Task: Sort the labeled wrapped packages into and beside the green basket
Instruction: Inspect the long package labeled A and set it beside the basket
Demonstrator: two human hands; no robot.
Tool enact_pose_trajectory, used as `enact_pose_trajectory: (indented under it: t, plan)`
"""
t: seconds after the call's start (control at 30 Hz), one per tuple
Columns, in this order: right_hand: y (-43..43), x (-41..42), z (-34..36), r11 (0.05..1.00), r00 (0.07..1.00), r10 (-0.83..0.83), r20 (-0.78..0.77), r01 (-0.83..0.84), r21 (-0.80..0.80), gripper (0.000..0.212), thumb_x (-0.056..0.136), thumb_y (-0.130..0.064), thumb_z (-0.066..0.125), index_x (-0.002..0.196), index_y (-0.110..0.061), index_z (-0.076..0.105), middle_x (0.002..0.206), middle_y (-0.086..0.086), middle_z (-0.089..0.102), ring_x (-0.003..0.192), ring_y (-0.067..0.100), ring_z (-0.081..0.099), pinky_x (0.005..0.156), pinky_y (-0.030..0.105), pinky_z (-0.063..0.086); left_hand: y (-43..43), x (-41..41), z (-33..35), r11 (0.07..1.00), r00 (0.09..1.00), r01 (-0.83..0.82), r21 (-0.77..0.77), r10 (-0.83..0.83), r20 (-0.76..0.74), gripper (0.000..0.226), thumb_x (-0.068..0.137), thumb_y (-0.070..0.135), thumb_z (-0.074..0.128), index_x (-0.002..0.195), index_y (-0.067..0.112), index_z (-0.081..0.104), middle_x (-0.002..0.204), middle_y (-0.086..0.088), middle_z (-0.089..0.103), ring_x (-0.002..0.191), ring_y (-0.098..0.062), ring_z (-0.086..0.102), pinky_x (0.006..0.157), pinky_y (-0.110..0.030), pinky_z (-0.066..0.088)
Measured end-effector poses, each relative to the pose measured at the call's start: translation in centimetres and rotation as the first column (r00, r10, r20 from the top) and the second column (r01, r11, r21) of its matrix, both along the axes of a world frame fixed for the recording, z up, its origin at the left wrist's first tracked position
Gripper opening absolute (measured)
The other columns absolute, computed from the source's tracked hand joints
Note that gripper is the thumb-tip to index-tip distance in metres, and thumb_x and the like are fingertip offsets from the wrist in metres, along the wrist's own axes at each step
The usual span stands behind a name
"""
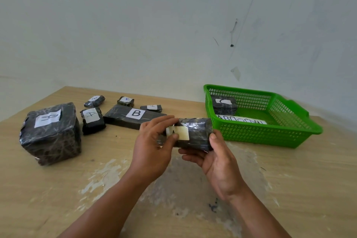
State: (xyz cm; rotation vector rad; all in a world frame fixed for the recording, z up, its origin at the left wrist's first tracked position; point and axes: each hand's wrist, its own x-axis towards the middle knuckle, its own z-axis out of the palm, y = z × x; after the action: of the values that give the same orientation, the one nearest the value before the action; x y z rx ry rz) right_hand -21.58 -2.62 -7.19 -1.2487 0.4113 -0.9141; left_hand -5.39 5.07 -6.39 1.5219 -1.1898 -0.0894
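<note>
Both hands hold a black wrapped package (pixel 195 133) above the table's middle. My left hand (pixel 152 147) grips its left end, the thumb partly covering its pale label. My right hand (pixel 216 158) cups it from below, thumb on its right end. The green basket (pixel 270 133) stands to the right. Inside it lie a package marked C (pixel 224 104) and a white paper strip with letters (pixel 241 121). On the left lie a big package (pixel 51 133), a package marked A (pixel 92 122), a long flat one marked B (pixel 133 119) and three small packages (pixel 94 101) (pixel 125 101) (pixel 151 108).
The wooden table (pixel 289 179) has worn, pale patches in the middle in front of me. A plain wall rises right behind the table and the basket. The table's far left corner lies behind the small packages.
</note>
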Motion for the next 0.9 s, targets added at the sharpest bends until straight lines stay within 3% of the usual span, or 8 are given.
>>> enact_pose_trajectory:
  t: [0.1,0.17,0.3,0.4,0.47,0.57,0.7,0.9]
  plan:
    - [-0.4,-0.2,-0.1,0.999,1.000,-0.022,0.002,0.022,0.036,0.061,0.100,-0.046,0.038,0.141,-0.004,0.051,0.124,0.030,0.070,0.102,0.041,0.070,0.081,0.044,0.057,0.1,0.3,0.4,0.997,0.994,-0.057,0.049,0.061,-0.087,0.062,0.082,0.039,0.082,0.138,0.046,0.056,0.142,0.019,0.046,0.128,-0.002,0.040,0.102,-0.019,0.039]
    - [-0.6,-0.4,0.1,0.997,0.998,-0.052,-0.028,0.053,0.058,0.056,0.106,-0.046,0.035,0.139,-0.006,0.058,0.124,0.027,0.072,0.103,0.038,0.069,0.080,0.043,0.054,0.3,0.3,0.9,0.995,0.957,-0.008,0.104,0.038,-0.289,0.080,0.076,0.047,0.084,0.146,0.049,0.045,0.139,0.017,0.043,0.124,-0.002,0.045,0.099,-0.021,0.041]
    - [-0.9,-0.7,0.2,0.985,0.985,-0.157,-0.074,0.162,0.065,0.043,0.111,-0.027,0.033,0.128,-0.008,0.067,0.124,0.020,0.074,0.114,0.033,0.066,0.086,0.043,0.053,0.3,0.2,0.9,0.981,0.748,0.192,0.002,-0.145,-0.647,0.088,0.062,0.040,0.090,0.141,0.045,0.050,0.130,0.003,0.063,0.114,-0.014,0.067,0.091,-0.032,0.059]
    - [-1.2,-1.0,0.5,0.976,0.975,-0.212,-0.066,0.215,0.033,0.039,0.110,-0.012,0.035,0.137,-0.014,0.062,0.130,0.018,0.072,0.124,0.037,0.066,0.100,0.049,0.054,0.4,0.2,0.9,0.981,0.757,0.192,0.005,-0.145,-0.637,0.073,0.059,0.038,0.091,0.124,0.048,0.059,0.114,-0.001,0.071,0.091,-0.014,0.073,0.062,-0.026,0.058]
    - [-1.1,-1.3,0.8,0.984,0.981,-0.180,-0.078,0.178,-0.026,0.041,0.108,-0.020,0.045,0.146,-0.032,0.055,0.136,0.011,0.070,0.125,0.031,0.068,0.102,0.049,0.054,0.4,0.1,1.0,0.984,0.781,0.180,0.009,-0.137,-0.609,0.072,0.062,0.035,0.091,0.125,0.046,0.059,0.108,0.000,0.072,0.082,-0.012,0.070,0.056,-0.022,0.053]
    - [-0.9,-1.4,0.4,0.983,0.973,-0.145,-0.177,0.121,-0.139,0.054,0.091,-0.025,0.066,0.141,-0.043,0.057,0.139,0.008,0.067,0.124,0.026,0.068,0.104,0.045,0.054,0.4,0.1,0.8,0.976,0.768,0.217,-0.009,-0.177,-0.616,0.068,0.075,0.025,0.089,0.131,0.045,0.057,0.112,-0.001,0.071,0.091,-0.018,0.073,0.063,-0.024,0.056]
    - [-1.2,-1.8,0.1,0.962,0.952,-0.208,-0.224,0.159,-0.220,0.068,0.080,-0.016,0.069,0.141,-0.040,0.054,0.125,0.005,0.074,0.116,0.019,0.071,0.095,0.031,0.057,0.4,1.0,0.1,0.933,0.683,0.357,-0.052,-0.299,-0.667,0.075,0.079,0.009,0.078,0.140,0.044,0.053,0.123,-0.012,0.069,0.102,-0.029,0.071,0.081,-0.037,0.057]
    - [-1.5,-2.1,0.2,0.950,0.938,-0.253,-0.237,0.194,-0.243,0.067,0.081,-0.021,0.071,0.143,-0.040,0.052,0.124,0.004,0.073,0.116,0.019,0.071,0.103,0.040,0.055,0.3,1.0,-0.2,0.919,0.742,0.395,0.007,-0.314,-0.592,0.074,0.090,-0.007,0.070,0.145,0.039,0.049,0.120,-0.014,0.068,0.099,-0.023,0.073,0.078,-0.029,0.060]
